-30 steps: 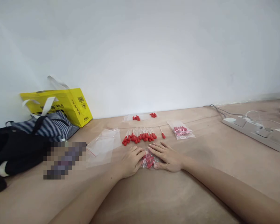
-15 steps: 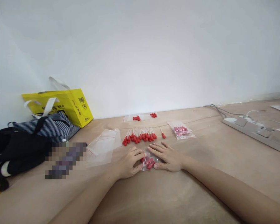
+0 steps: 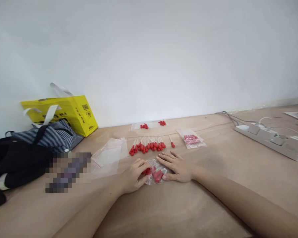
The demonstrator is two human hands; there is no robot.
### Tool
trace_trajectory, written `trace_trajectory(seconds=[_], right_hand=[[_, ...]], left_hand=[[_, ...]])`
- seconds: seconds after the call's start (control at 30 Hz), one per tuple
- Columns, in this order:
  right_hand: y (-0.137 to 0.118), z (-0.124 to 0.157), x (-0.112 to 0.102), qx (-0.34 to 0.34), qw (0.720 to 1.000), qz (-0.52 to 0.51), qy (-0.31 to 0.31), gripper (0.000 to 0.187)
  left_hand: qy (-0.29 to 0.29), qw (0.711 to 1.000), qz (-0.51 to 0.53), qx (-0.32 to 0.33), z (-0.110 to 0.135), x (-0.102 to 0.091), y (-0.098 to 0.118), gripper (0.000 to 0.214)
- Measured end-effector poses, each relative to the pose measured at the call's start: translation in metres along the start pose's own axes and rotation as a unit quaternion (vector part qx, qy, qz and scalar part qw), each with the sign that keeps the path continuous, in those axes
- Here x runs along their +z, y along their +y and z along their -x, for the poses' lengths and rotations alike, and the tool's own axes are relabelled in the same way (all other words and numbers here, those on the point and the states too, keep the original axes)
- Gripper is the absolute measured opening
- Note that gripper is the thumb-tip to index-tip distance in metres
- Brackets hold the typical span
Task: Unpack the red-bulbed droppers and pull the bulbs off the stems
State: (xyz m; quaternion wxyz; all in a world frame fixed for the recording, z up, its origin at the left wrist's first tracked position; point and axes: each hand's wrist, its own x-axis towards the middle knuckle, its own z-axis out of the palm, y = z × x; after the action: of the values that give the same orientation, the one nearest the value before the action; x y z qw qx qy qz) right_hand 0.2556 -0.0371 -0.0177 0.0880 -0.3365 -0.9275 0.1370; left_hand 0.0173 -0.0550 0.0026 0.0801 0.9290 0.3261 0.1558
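A small clear plastic bag (image 3: 156, 173) holding red-bulbed droppers lies on the tan table between my hands. My left hand (image 3: 132, 175) has its fingers curled and pinches the bag's left edge. My right hand (image 3: 176, 167) lies flat with fingers stretched out, pressing on the bag's right side. Just beyond them a row of loose red-bulbed droppers (image 3: 147, 146) lies spread on the table, with one single dropper (image 3: 172, 142) to its right.
Empty clear bags (image 3: 110, 155) lie to the left, filled bags (image 3: 191, 138) to the right, more droppers (image 3: 152, 125) by the wall. A yellow bag (image 3: 72, 111), striped bag (image 3: 49, 135) and black bag (image 3: 12, 162) sit far left. A power strip (image 3: 270, 140) lies right.
My left hand has slid a little left and back, drawing along the bag's left edge, so more of the bag shows between the hands. My right hand has stayed flat on it.
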Motion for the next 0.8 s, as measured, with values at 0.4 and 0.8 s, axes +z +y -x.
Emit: trace_trajectory(seconds=[0.4,0.8], right_hand=[[0.000,0.000,0.000,0.002,1.000,-0.011,0.008,0.072],[-0.001,0.001,-0.002,0.008,1.000,-0.014,0.003,0.071]], left_hand=[[-0.018,0.994,0.006,-0.111,0.010,-0.018,-0.006,0.023],[-0.152,0.960,0.055,-0.229,0.025,-0.057,-0.011,0.018]])
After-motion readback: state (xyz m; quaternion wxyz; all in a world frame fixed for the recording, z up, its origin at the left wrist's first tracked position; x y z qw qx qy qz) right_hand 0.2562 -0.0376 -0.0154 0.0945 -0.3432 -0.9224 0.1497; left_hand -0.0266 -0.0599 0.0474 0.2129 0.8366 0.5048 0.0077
